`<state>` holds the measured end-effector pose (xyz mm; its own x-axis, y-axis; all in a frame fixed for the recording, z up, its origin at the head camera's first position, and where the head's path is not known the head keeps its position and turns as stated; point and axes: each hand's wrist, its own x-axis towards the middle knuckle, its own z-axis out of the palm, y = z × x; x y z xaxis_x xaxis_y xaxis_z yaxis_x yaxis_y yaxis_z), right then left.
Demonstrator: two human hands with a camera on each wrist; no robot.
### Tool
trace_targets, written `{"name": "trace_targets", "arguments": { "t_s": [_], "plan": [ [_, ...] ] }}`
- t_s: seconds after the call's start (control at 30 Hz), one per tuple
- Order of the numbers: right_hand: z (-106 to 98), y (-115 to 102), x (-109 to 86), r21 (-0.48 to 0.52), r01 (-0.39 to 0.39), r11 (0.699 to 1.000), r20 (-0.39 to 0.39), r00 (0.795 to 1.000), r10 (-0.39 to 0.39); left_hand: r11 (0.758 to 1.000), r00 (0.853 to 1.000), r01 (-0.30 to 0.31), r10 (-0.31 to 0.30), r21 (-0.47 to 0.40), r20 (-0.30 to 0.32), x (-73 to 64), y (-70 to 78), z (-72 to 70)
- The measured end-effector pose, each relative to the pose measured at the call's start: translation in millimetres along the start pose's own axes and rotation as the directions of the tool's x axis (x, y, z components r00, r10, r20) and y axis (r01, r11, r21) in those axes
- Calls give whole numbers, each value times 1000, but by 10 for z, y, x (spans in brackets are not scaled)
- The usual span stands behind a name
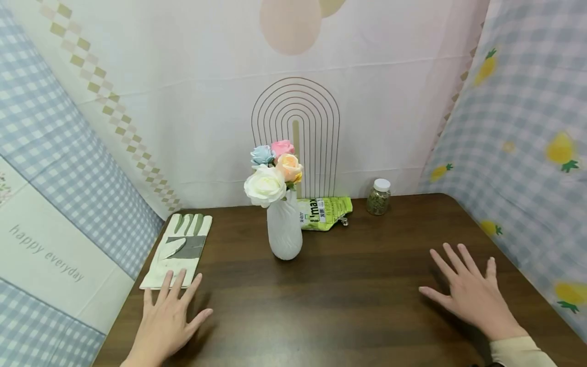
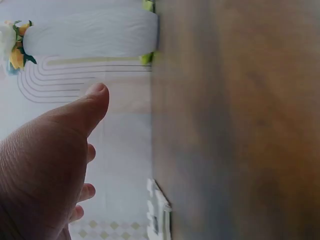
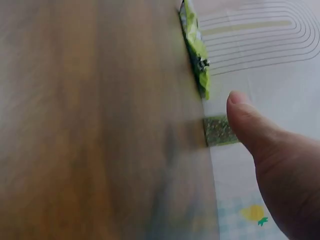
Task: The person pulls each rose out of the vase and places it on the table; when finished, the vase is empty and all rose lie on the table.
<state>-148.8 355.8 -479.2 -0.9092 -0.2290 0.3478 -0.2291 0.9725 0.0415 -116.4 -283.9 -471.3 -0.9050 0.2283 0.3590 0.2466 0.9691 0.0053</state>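
Observation:
My left hand (image 1: 167,318) is spread palm-down over the near left of the table, its fingertips overlapping the cuff of a white work glove (image 1: 183,250) with grey and green patches. Across the table, my right hand (image 1: 472,290) also has its fingers spread and holds nothing. Between them, farther back, stands a white vase (image 1: 285,229) with artificial roses (image 1: 270,176) in white, peach, pink and blue. Behind the vase lies a green pouch (image 1: 327,213), partly hidden by it. A small clear jar (image 1: 378,199) with a white lid and dried green bits stands right of the pouch.
The dark wooden table (image 1: 339,306) meets a white printed cloth (image 1: 206,127) at its back edge. Blue checked cloths hang at both sides, the right cloth (image 1: 513,153) printed with yellow pineapples. A small metal piece (image 1: 344,221) sits at the pouch's corner.

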Motion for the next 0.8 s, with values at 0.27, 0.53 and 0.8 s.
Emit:
{"name": "trace_targets", "arguments": {
  "t_s": [0.27,0.53,0.8],
  "plan": [
    [-142,-245,357,47,73,996,-39,997,-71,998,995,-61,59,-18,-79,479,197,-148],
    [-309,-679,851,104,209,972,-129,972,-195,972,956,-215,189,-99,-226,1195,608,-275],
    [-499,-1310,1261,196,396,897,-246,906,-346,914,886,-367,288,-171,-362,1641,913,-331]
  ]
}}
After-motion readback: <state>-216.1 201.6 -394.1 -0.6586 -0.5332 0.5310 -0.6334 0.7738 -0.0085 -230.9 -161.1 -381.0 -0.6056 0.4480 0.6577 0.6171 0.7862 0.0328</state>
